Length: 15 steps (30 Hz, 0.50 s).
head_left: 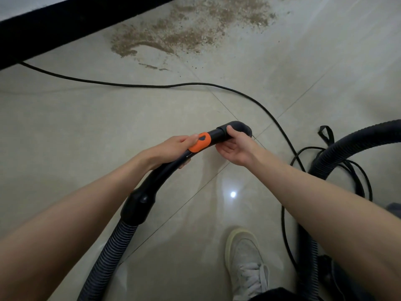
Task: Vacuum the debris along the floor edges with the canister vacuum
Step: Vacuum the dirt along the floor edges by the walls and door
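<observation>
Orange plastic marks the slider on the black handle, which my left hand grips mid-frame, thumb on the slider. My right hand pinches the open nozzle end. I judge this as setup: no wand fitted (none visible). Debris lies at upper centre beside the dark baseboard. Next I must lower the nozzle there, clearing the cord.
</observation>
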Each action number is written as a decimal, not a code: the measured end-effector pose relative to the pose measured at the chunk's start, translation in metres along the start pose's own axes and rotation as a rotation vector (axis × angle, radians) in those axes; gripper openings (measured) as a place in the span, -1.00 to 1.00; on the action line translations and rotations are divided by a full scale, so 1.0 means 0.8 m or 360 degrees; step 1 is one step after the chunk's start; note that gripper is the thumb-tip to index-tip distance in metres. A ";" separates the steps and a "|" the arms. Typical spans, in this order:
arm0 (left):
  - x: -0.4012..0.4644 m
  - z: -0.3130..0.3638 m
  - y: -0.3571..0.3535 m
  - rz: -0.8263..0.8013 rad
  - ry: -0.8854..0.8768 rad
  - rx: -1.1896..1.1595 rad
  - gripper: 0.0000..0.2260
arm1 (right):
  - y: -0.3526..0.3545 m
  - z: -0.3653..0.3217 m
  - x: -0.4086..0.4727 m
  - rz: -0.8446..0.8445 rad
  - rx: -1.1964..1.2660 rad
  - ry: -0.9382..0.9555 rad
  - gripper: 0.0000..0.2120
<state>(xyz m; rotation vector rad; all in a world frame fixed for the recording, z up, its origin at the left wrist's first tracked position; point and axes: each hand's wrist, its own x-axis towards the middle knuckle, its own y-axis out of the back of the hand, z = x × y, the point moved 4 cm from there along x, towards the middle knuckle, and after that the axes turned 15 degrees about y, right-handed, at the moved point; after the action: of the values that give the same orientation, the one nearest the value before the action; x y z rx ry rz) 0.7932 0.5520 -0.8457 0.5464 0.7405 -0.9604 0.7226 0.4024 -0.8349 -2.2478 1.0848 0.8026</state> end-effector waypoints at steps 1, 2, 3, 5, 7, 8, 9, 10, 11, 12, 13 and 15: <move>0.002 0.005 0.001 0.0033 -0.0013 0.0017 -0.66 | -0.001 -0.005 0.004 0.0009 0.0026 0.0011 -0.56; 0.004 0.011 0.002 0.0068 -0.0029 0.0029 -0.66 | -0.003 -0.009 0.007 0.0018 0.0048 0.0021 -0.56; 0.006 0.017 0.003 0.0101 -0.0044 0.0036 -0.66 | -0.004 -0.013 0.011 0.0022 0.0061 0.0031 -0.56; 0.011 0.027 0.006 0.0143 -0.0060 0.0051 -0.65 | -0.004 -0.018 0.019 0.0012 0.0076 0.0037 -0.57; 0.013 0.032 0.007 0.0146 -0.0052 0.0069 -0.65 | -0.002 -0.022 0.025 0.0004 0.0076 0.0027 -0.59; 0.014 0.033 0.007 0.0133 -0.0043 0.0074 -0.65 | 0.000 -0.024 0.027 0.0000 0.0064 0.0023 -0.60; 0.014 0.033 0.007 0.0115 -0.0033 0.0081 -0.64 | 0.003 -0.025 0.027 -0.0005 0.0047 0.0022 -0.61; 0.013 0.032 0.007 0.0099 -0.0021 0.0096 -0.64 | 0.004 -0.025 0.026 -0.0008 0.0030 0.0027 -0.61; 0.011 0.031 0.008 0.0082 -0.0006 0.0119 -0.64 | 0.005 -0.023 0.024 -0.0010 0.0023 0.0036 -0.62; 0.008 0.029 0.010 0.0064 0.0011 0.0148 -0.63 | 0.005 -0.019 0.020 -0.0014 0.0030 0.0044 -0.63; 0.005 0.026 0.013 0.0041 0.0033 0.0174 -0.63 | 0.005 -0.013 0.014 -0.0015 0.0048 0.0051 -0.65; -0.003 0.014 0.019 -0.0014 0.0097 0.0201 -0.62 | 0.003 0.005 0.002 -0.0017 0.0099 0.0045 -0.74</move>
<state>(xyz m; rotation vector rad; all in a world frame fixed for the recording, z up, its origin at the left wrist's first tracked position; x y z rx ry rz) 0.8093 0.5528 -0.8351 0.6855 0.7403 -1.0068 0.7207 0.4029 -0.8395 -2.2173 1.0947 0.7248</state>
